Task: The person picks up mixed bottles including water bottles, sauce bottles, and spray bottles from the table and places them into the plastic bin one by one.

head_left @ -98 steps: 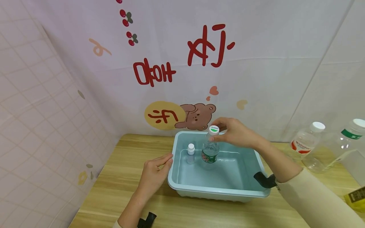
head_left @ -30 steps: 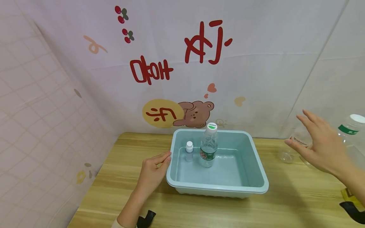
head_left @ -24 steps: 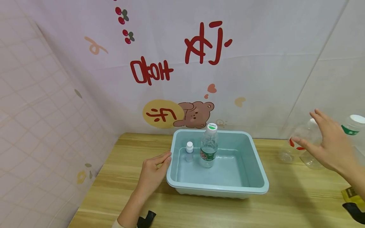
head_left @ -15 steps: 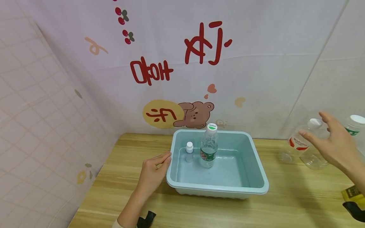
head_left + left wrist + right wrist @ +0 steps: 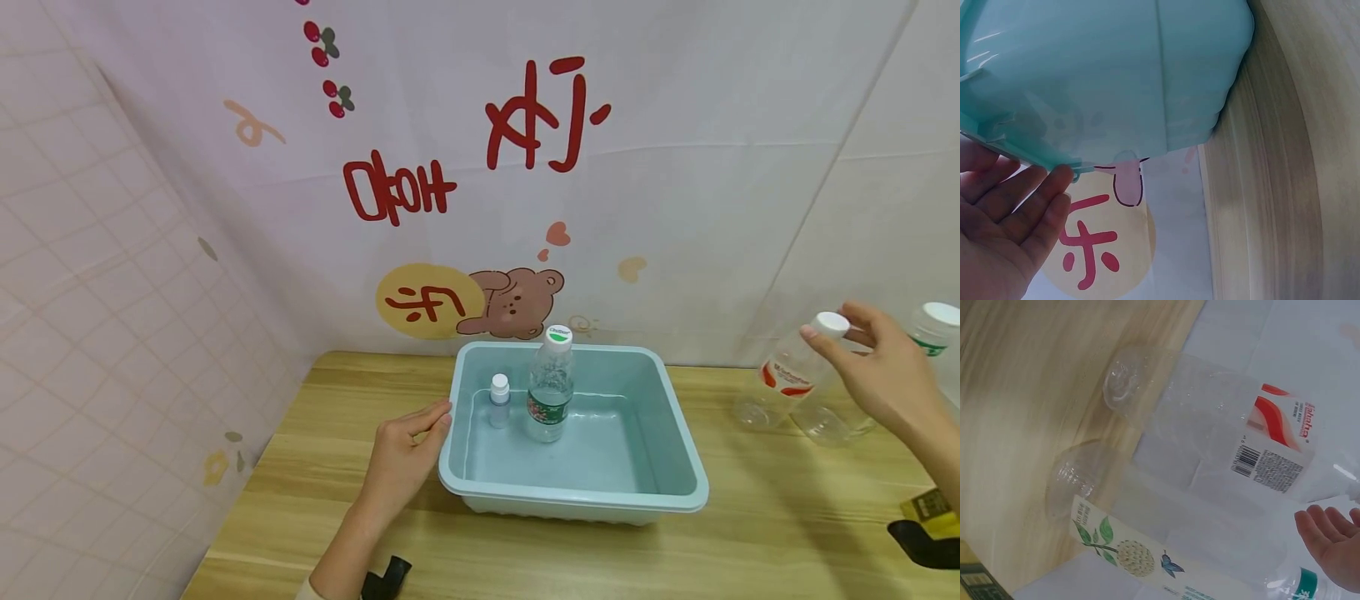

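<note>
My left hand pinches the left rim of a pale blue plastic basin; in the left wrist view its fingers lie along the rim's underside. Inside the basin stand a clear bottle with a green label and a small white-capped bottle. At the right, my right hand has its thumb and forefinger around the white cap of a clear plastic bottle with a red-and-white label. The bottle's base is on the table. In the right wrist view, the other fingers stay beside its neck.
Behind the right hand stands a larger clear bottle with a green neck band, close beside the red-labelled one. A yellow packet lies at the right edge. The wooden table meets a printed cloth wall at the back.
My right hand has let go of the green-labelled bottle in the basin and moved right to the red-labelled bottle, its thumb and forefinger drawing together at the cap. The left hand has stayed put.
</note>
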The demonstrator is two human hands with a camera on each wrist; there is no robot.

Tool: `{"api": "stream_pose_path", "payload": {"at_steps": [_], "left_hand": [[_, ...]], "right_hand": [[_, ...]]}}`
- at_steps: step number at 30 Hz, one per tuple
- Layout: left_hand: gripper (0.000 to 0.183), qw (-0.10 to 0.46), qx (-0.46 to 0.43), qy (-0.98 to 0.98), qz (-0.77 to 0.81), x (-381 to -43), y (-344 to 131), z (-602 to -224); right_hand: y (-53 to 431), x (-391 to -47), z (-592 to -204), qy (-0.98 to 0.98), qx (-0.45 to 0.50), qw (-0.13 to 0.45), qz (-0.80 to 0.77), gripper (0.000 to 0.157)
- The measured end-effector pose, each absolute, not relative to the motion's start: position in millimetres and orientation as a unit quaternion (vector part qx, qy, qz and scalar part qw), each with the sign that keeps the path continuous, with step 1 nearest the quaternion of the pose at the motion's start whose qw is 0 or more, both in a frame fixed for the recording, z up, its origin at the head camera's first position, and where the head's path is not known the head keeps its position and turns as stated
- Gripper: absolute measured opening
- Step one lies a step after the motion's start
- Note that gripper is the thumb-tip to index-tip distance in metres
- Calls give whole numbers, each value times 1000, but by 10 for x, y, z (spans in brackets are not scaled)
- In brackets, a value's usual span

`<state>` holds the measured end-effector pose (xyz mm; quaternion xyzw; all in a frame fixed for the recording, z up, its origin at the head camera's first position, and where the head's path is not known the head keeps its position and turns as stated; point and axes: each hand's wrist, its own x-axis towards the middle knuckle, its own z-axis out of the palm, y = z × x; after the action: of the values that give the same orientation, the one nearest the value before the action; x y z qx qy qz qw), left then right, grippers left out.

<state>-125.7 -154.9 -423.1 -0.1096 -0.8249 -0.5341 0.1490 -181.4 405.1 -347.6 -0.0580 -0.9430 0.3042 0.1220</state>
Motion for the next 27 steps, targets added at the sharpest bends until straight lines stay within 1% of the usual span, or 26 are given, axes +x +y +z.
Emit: {"api": "stream_pose_path", "payload": {"at_steps": [6,12,16,21,27], "left_hand": [[27,146,-109,-826,-533,-1255,-1549,-4226],[26,144,-100,-832,-526,-1253,-1544,-4207],[25,140,-94,-833,-527,-1253,-1539,-4198],[26,147,-103,-832,-524,-1259,-1539,-4203],[27,148,-104,-833,-523,-1257,-1543,-4220]], "right_hand": [[4080,-1859,-3534,-934,-83,108,332,87],[4077,-1878,-3590,-932,-73,116,335,83],[4072,-1875,-3619,-932,-69,135,328,77],[4077,-1873,-3631,-933,-68,156,319,68],[4096,-1875,-3644,-934,-67,154,316,63]]}}
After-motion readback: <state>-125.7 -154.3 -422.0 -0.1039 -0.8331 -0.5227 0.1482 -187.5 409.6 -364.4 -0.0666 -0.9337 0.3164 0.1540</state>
